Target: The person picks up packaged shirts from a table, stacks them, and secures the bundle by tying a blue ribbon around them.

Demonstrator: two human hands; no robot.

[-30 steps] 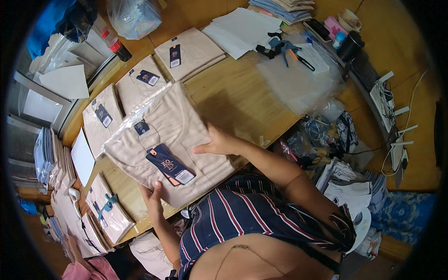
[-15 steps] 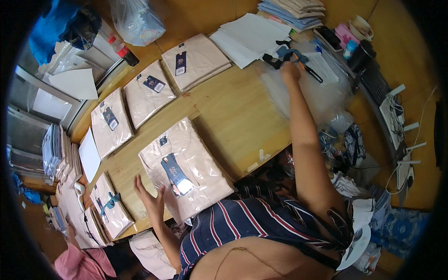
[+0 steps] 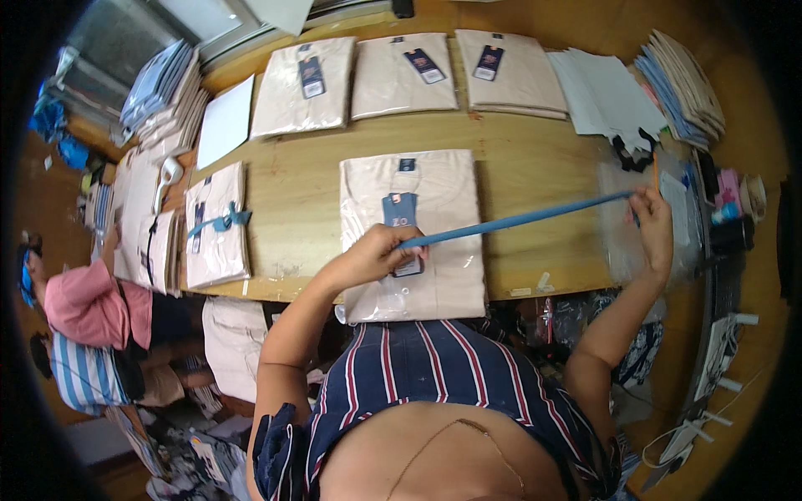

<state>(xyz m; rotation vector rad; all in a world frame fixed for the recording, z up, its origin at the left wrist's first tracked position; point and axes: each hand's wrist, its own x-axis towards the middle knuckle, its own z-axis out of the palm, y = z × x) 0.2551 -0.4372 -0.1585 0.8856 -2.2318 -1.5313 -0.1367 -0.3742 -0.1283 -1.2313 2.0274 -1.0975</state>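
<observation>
A blue fabric strip (image 3: 518, 224) is stretched straight between my two hands, slanting up to the right. My left hand (image 3: 376, 257) is closed on its left end, above the front of a stack of folded pale pink shirts (image 3: 451, 280) in clear bags. My right hand (image 3: 653, 230) pinches the strip near its other end, over the plastic bags at the right of the table. The stack lies flat at the table's near edge, in front of my body. Its dark blue hang tag (image 3: 399, 209) is partly hidden by my left hand.
Three bagged shirt stacks (image 3: 405, 88) line the far side, beside white paper sheets (image 3: 606, 96). A bundle tied with a blue strip (image 3: 215, 259) lies at left. Clear bags (image 3: 614, 242) and dark strips (image 3: 632, 154) lie right. A person in pink (image 3: 100, 305) works at far left.
My view has turned. My right hand has come away from the strips at the far right with a blue one. My left hand, open before, now grips its other end.
</observation>
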